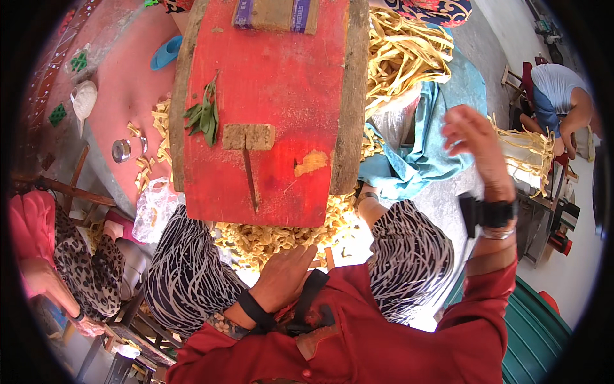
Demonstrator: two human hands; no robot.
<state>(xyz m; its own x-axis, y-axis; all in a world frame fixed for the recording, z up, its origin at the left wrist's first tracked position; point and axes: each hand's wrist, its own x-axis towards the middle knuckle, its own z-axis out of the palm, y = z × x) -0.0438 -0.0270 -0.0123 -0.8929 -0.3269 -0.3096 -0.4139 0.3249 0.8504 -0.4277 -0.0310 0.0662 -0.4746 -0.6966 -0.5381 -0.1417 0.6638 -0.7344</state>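
Observation:
My left hand (284,270) is low near my lap, fingers curled together beside a pile of cut tan strips (256,240); what they hold, if anything, is hidden. My right hand (473,134) is raised at the right, fingers loosely bent and apart, holding nothing, beside a blue cloth (457,96). A red board (262,77) spans the middle. On it lie a wooden block (249,136) with a long dark blade-like strip extending toward me, and green leaves (204,115). Long yellowish strips (406,45) are heaped beyond the board's right edge.
One person (35,256) sits at left by wooden stools; another (566,105) bends at far right beside hanging strips (524,153). A plastic bag (157,208), jar (121,150) and blue slipper (166,51) lie left of the board. A green corrugated surface (531,336) is at lower right.

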